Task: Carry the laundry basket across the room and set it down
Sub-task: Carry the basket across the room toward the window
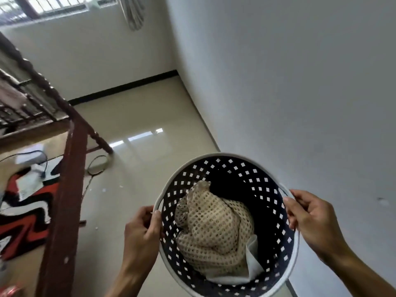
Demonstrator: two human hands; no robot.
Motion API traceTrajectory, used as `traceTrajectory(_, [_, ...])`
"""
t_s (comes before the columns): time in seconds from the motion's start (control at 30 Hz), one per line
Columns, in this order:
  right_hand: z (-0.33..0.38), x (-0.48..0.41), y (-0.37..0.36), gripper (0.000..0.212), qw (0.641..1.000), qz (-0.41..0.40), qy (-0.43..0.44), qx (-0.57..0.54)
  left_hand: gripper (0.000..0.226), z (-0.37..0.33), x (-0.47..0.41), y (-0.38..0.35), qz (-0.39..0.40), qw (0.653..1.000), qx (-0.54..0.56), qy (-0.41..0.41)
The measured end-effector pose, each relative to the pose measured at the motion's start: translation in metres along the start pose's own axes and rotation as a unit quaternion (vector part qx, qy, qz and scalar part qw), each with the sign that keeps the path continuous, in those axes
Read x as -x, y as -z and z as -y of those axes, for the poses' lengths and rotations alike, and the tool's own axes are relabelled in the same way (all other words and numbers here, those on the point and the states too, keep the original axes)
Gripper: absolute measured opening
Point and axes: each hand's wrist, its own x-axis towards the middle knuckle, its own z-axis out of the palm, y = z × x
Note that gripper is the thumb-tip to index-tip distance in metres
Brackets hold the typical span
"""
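Note:
A round dark laundry basket (231, 168) with a white rim and square holes hangs in front of me, above the floor and close to the white wall. Inside lies a beige mesh garment (214, 228) over a white cloth (254, 262). My left hand (143, 230) grips the rim on the left side. Gripping the handle on the right side is my right hand (312, 217). The basket's underside is hidden.
A dark red wooden bed frame (64, 189) stands at the left, with a red, black and white rug (25, 211) and cables under it. Shiny beige tile floor (139, 116) runs ahead to the far wall under a barred window (53, 7). A white wall (300, 82) runs along my right.

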Motion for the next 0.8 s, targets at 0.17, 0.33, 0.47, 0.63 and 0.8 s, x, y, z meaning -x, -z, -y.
traceTrajectory(0.17, [0.025, -0.058, -0.076, 0.015, 0.999, 0.048, 0.005, -0.021, 0.019, 0.017, -0.070, 0.036, -0.049, 0.999, 0.014, 0.013])
traceTrajectory(0.33, [0.061, -0.110, -0.134, 0.015, 0.997, 0.052, 0.023, -0.042, 0.018, 0.009, -0.149, 0.069, -0.056, 0.998, 0.016, -0.009])
traceTrajectory(0.47, [0.083, -0.156, -0.164, 0.017, 0.997, 0.043, 0.031, -0.055, 0.018, -0.003, -0.208, 0.075, -0.055, 0.998, 0.019, -0.021])
traceTrajectory(0.63, [0.096, -0.235, -0.198, 0.016, 0.997, 0.051, 0.037, -0.046, 0.018, -0.008, -0.283, 0.062, -0.060, 0.998, 0.022, -0.004])
traceTrajectory(0.8, [0.102, -0.336, -0.237, 0.017, 0.997, 0.055, 0.027, -0.047, 0.018, -0.012, -0.372, 0.036, -0.066, 0.997, 0.023, 0.021])
